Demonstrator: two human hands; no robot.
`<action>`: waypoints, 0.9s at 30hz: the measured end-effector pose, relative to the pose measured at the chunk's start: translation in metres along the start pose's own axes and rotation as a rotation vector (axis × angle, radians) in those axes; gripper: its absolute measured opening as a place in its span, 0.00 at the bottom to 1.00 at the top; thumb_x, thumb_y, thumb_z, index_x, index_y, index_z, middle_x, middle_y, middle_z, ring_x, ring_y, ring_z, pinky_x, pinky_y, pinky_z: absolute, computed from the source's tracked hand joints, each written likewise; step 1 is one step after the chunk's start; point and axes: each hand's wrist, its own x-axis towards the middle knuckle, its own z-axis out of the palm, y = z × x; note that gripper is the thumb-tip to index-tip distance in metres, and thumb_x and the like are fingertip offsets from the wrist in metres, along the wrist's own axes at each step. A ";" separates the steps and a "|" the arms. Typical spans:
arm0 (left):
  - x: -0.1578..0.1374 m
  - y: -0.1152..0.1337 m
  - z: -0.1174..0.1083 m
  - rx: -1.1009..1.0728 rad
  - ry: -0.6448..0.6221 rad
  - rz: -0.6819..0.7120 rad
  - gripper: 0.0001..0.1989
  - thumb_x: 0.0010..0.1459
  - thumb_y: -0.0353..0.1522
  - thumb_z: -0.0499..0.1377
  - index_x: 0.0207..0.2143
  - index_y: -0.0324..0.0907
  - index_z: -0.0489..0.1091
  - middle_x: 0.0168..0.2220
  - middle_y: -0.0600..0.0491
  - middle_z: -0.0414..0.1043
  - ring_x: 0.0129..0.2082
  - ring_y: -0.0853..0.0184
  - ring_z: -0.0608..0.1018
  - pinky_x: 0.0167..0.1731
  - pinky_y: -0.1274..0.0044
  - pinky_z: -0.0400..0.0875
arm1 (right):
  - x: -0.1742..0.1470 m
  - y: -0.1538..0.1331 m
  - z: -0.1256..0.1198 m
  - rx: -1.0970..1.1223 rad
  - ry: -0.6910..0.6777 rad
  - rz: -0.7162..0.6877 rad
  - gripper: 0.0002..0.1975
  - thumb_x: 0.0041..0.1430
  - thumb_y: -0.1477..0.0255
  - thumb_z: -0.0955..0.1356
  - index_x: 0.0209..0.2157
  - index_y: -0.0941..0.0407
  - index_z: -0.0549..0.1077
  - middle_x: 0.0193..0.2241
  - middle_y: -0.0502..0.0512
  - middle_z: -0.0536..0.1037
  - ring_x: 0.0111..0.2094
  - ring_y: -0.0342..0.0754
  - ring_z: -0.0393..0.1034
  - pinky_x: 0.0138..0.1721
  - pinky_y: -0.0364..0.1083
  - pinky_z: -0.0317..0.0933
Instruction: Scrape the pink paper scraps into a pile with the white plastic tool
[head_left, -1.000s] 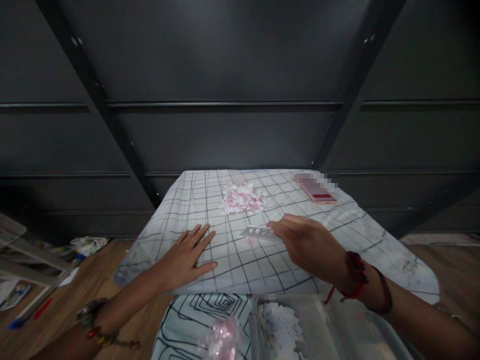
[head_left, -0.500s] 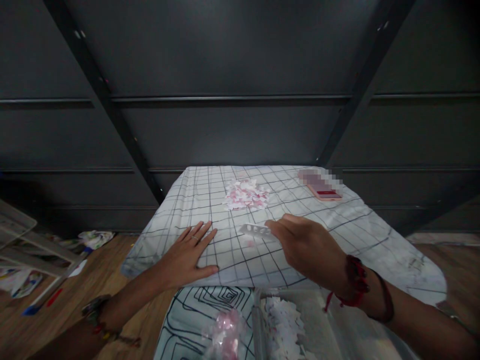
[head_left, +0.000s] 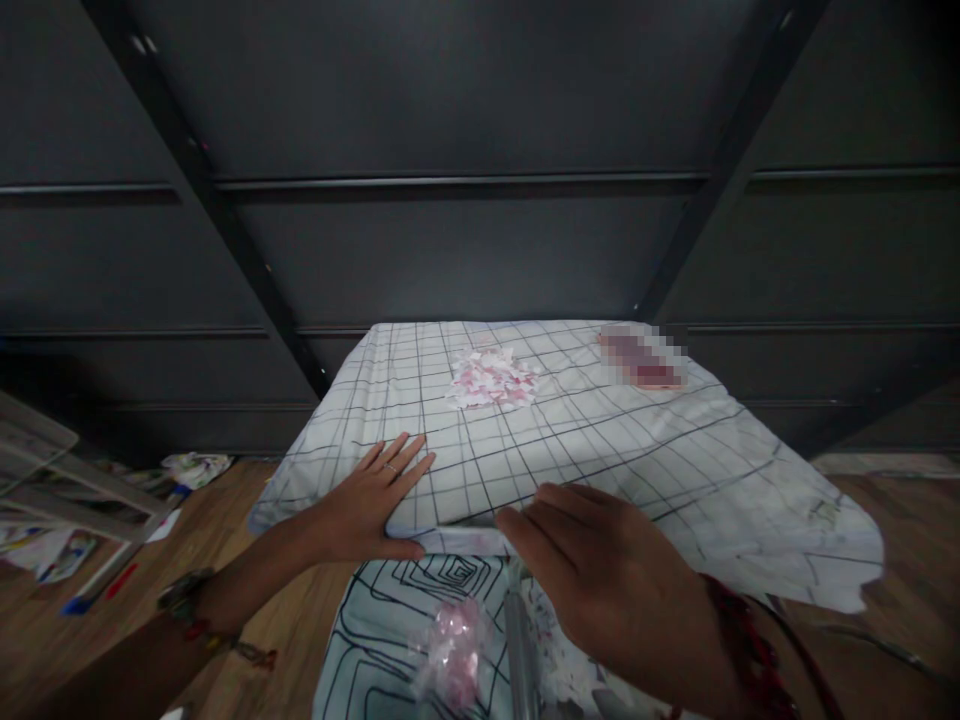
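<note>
The white cloth (head_left: 600, 450), on which the left hand rested, had thin dark grid lines and small soft wrinkles, and it was covering a table whose corners looked rounded. On it, toward the far side and near the middle, I saw a low, loose heap of paper scraps (head_left: 493, 378), white and pink, small and with irregular edges.

The left hand (head_left: 364, 505) was flat, palm down, its fingers spread wide and pointing forward, the thumb along the near edge; it held nothing that I could see. The right hand (head_left: 611, 580) was at the near edge, its back turned up to me, the fingers bent and pointing to the left. From my camera I could not tell whether something was inside them.

Partly hidden under this right hand was a clear plastic box (head_left: 519, 640) with more white paper pieces (head_left: 559, 655) inside. Just beside it, a shiny, crinkled pink packet (head_left: 457, 650) lay on a pale blue fabric (head_left: 367, 640) with black angular spirals. A pink-edged phone (head_left: 645, 375), mostly masked by blocks, lay at the far right of the table. Behind stood a dark panelled wall (head_left: 465, 260), smooth and matt.
</note>
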 end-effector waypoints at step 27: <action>0.069 0.005 -0.030 -0.108 0.183 0.215 0.24 0.63 0.45 0.43 0.57 0.42 0.56 0.60 0.47 0.51 0.58 0.60 0.55 0.55 0.69 0.51 | -0.010 0.158 0.018 -0.343 -0.221 0.270 0.14 0.54 0.81 0.58 0.36 0.61 0.72 0.32 0.58 0.76 0.34 0.48 0.68 0.39 0.45 0.57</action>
